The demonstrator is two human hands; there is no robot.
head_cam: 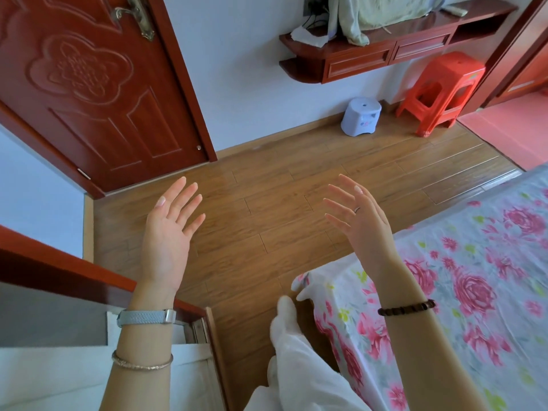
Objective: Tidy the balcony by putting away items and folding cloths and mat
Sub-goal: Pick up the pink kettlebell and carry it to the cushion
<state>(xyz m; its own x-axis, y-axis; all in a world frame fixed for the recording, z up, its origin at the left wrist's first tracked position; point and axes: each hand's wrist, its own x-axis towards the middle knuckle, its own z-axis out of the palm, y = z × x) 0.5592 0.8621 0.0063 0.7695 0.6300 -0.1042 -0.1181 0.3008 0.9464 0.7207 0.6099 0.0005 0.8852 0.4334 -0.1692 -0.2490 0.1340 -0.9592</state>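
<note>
Wood floor (267, 185), floral bedsheet (462, 292), red door (98, 99)

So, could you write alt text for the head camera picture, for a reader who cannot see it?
A person's left hand and right hand are raised open and empty above a wooden floor. A rose-patterned bed lies at the right, a red door at the left; a pale blue stool and a red stool stand by the wall.

2 hands (167, 241) (360, 223), 2 stools (360, 115) (441, 90) (red poss. a stack), 1 door (89, 84), 1 bed (474, 277)
</note>
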